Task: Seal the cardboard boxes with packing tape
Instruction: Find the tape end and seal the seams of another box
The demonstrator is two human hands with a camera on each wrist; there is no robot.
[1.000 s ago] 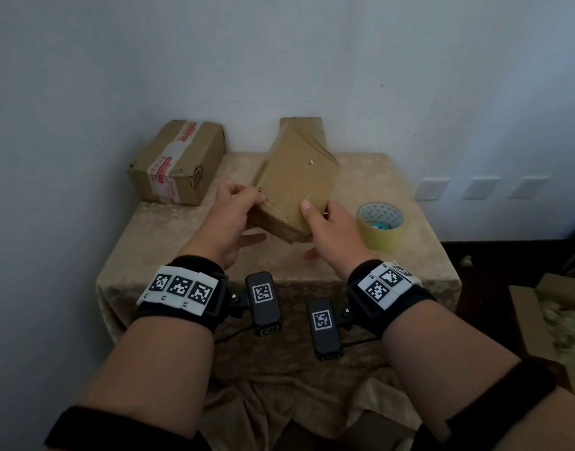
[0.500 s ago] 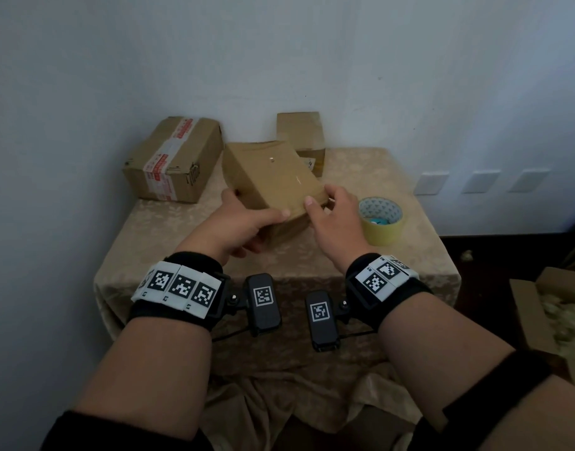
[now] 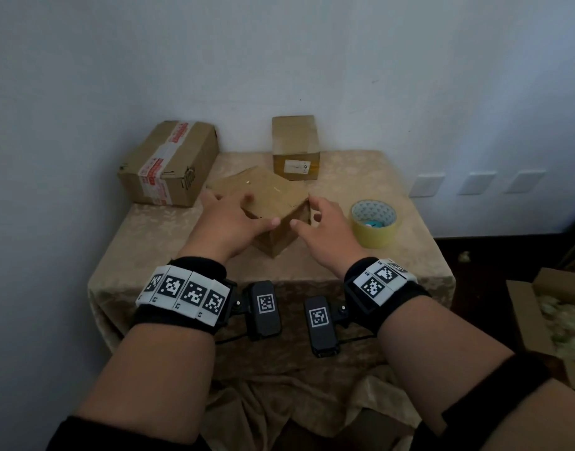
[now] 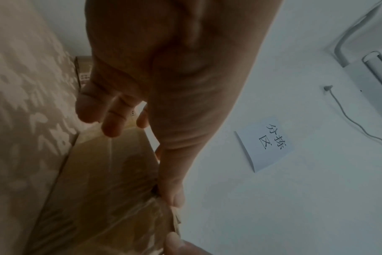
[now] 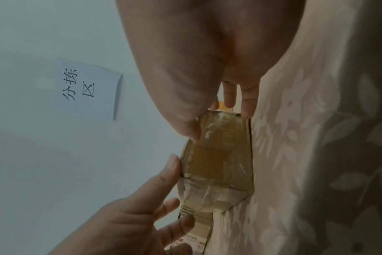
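A small brown cardboard box (image 3: 273,196) with clear tape on its sides stands on the table, one corner towards me. My left hand (image 3: 230,219) lies over its left top corner, thumb along the near top edge and fingers loose. In the left wrist view the left hand (image 4: 164,86) has only its thumb on the box (image 4: 109,181). My right hand (image 3: 325,226) is at the right corner; in the right wrist view the right hand (image 5: 207,69) touches the top edge of the box (image 5: 220,155) with its thumb. A yellowish tape roll (image 3: 374,222) lies flat to the right.
A larger box (image 3: 169,164) with red and white tape sits at the back left, a small upright box (image 3: 295,148) against the wall. The cloth-covered table (image 3: 182,255) is small, walls behind and to the left. An open carton (image 3: 539,320) stands on the floor, right.
The box was held tilted in the air by both hands, was turned and lowered, and now stands flat on the table. Both hands have loosened their hold on it.
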